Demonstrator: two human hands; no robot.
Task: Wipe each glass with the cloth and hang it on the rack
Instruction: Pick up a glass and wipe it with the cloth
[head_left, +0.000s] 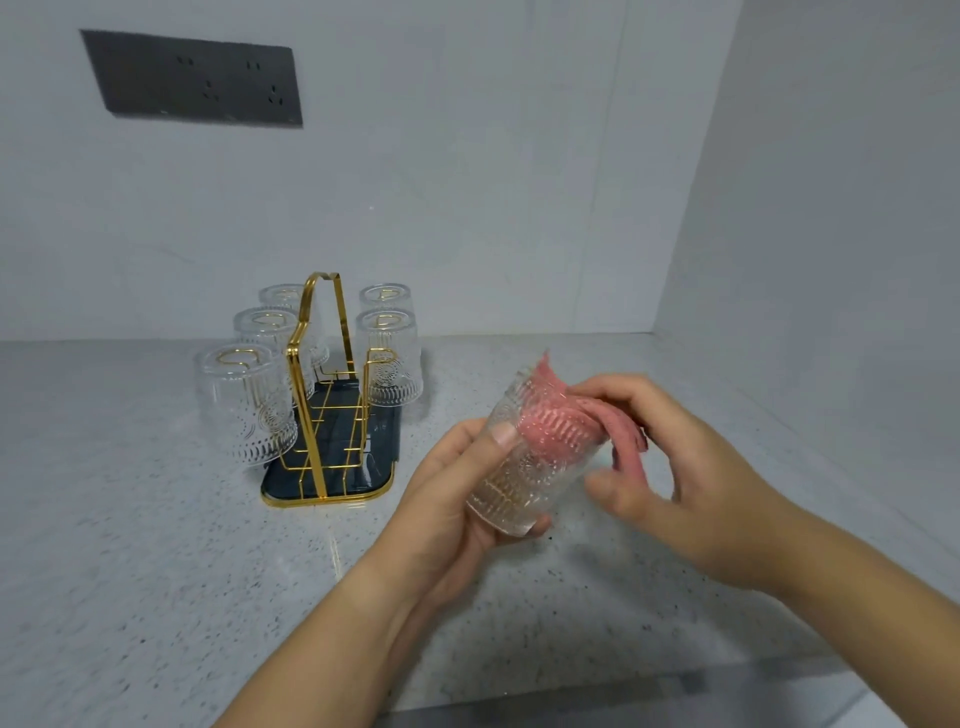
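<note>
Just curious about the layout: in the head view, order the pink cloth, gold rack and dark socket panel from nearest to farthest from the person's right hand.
1. The pink cloth, held in the right hand itself.
2. The gold rack, leftward on the counter.
3. The dark socket panel, high on the far wall, left.

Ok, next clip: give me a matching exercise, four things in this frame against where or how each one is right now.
Column A
1. pink cloth
2. held glass
3. gold rack
4. socket panel

Column B
a. mounted on the wall, upper left
b. pushed into the mouth of a glass, pinched by the right hand
c. stands on the counter, carrying five upturned glasses
d. tilted, gripped in the left hand

Pairs: 1-b, 2-d, 3-c, 4-a
</note>
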